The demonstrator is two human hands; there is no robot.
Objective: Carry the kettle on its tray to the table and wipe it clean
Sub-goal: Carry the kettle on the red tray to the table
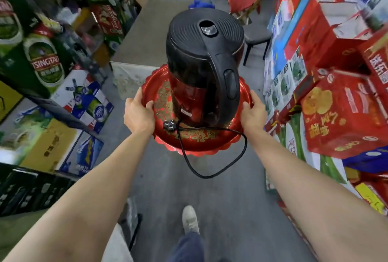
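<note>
Firmly, left hand (138, 112), right hand (253, 112) clasp tray (195, 146) rim; kettle (204, 68) upright.

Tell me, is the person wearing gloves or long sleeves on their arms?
No gloves and no sleeves in view. The left hand and right hand are bare, and both forearms are uncovered right to the picture's edge. No watch, ring or bracelet shows.

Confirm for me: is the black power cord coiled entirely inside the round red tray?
No, the black power cord loops down over the near rim of the round red tray and hangs below it.
</note>
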